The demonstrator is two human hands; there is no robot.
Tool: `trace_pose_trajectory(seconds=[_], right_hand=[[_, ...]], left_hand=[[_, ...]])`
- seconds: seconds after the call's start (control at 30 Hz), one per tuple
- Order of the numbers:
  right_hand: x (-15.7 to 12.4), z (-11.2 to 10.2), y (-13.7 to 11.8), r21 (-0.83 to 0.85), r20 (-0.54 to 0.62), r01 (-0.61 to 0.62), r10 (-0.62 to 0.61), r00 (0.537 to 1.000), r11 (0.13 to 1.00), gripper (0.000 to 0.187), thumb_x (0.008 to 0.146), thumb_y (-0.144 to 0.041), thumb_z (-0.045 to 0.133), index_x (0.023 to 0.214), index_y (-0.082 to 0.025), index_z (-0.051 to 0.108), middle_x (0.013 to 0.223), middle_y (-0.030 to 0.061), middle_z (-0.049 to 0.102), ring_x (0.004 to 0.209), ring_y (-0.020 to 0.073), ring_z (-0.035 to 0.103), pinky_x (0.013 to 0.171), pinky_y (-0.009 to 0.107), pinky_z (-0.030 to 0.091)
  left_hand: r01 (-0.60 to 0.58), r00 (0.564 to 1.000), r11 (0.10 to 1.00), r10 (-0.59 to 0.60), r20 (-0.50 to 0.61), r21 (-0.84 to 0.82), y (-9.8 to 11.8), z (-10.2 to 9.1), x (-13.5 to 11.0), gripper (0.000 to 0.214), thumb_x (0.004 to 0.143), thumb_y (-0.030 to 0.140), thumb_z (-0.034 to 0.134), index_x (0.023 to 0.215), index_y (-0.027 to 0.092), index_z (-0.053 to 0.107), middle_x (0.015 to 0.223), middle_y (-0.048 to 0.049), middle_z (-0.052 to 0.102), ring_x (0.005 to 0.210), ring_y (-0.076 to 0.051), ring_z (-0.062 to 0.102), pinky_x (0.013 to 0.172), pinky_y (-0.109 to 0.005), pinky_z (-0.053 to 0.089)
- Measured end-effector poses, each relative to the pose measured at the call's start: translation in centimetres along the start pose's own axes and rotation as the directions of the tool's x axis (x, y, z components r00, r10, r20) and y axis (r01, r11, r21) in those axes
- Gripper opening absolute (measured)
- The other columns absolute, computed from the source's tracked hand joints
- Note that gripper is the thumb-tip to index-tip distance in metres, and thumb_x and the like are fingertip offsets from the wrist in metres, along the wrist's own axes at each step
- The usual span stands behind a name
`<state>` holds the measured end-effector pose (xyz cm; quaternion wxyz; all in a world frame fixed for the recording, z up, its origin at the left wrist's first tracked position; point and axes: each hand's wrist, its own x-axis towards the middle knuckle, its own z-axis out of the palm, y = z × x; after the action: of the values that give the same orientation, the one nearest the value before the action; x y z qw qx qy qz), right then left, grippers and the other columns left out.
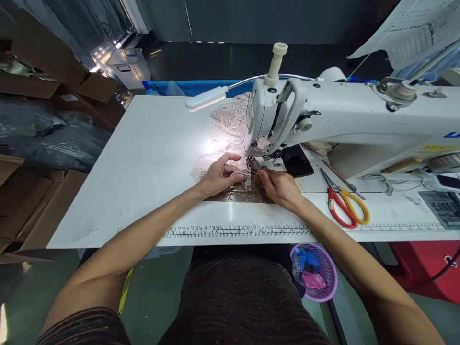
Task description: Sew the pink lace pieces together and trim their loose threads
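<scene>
A pale pink lace fabric (230,127) lies on the white sewing table (143,158), running under the presser foot (253,164) of a white sewing machine (323,115). My left hand (219,175) rests on the lace just left of the foot, fingers bent and pressing its edge. My right hand (280,188) sits just right of the foot, fingertips pinched on the same lace edge near the needle.
Red and yellow scissors (345,201) lie right of my right hand, near a dark phone (296,160). A lamp (206,98) lights the fabric. A ruler strip (233,231) runs along the table's front edge. A purple basket (316,270) sits below; cardboard boxes (32,201) stand left.
</scene>
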<state>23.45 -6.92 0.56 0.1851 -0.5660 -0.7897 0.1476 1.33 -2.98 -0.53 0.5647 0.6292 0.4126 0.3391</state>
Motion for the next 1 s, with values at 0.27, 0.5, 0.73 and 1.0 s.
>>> trace_pose_trajectory(seconds=[0.27,0.5,0.73,1.0], right_hand=[[0.7,0.3,-0.8,-0.217,-0.026,0.080,-0.088,0.996,0.973,0.041,0.104,-0.038,0.036,0.095,-0.015,0.069,0.084,0.0110,0.076,0.066,0.0218,0.067,0.056,0.031,0.030],[1.5,1.6,-0.7,-0.213,-0.168,0.169,-0.206,0.964,0.962,0.046,0.104,-0.044,0.036,0.088,-0.017,0.069,0.075,0.0105,0.073,0.057,0.0196,0.061,0.052,0.030,0.028],[1.8,1.7,-0.9,-0.211,-0.231,0.167,-0.215,0.949,0.963,0.047,0.103,-0.047,0.037,0.083,-0.018,0.068,0.064,0.0083,0.067,0.057,0.0203,0.058,0.052,0.029,0.029],[2.3,2.3,-1.6,-0.164,-0.245,0.134,-0.172,0.954,0.977,0.052,0.104,-0.049,0.033,0.082,-0.018,0.067,0.066,0.0089,0.070,0.056,0.0195,0.060,0.050,0.029,0.028]], left_hand=[[0.047,0.999,0.999,-0.048,-0.016,-0.028,0.3,-0.1,0.1,0.063,0.076,0.030,0.081,0.128,0.016,0.050,0.079,-0.0017,0.076,0.061,-0.010,0.059,0.061,-0.025,0.043],[0.017,1.000,0.999,-0.018,-0.013,-0.035,-0.3,-0.3,0.2,0.061,0.079,0.029,0.078,0.131,0.016,0.048,0.075,0.0006,0.074,0.056,-0.009,0.057,0.057,-0.025,0.042],[0.009,1.000,1.000,-0.009,-0.014,0.003,-0.2,-0.3,0.1,0.064,0.080,0.028,0.077,0.135,0.014,0.047,0.078,-0.0014,0.075,0.060,-0.010,0.061,0.060,-0.026,0.047],[-0.013,1.000,1.000,0.013,0.008,0.012,-0.6,-0.3,0.2,0.070,0.082,0.034,0.076,0.139,0.013,0.041,0.083,-0.0043,0.076,0.071,-0.015,0.067,0.069,-0.029,0.050]])
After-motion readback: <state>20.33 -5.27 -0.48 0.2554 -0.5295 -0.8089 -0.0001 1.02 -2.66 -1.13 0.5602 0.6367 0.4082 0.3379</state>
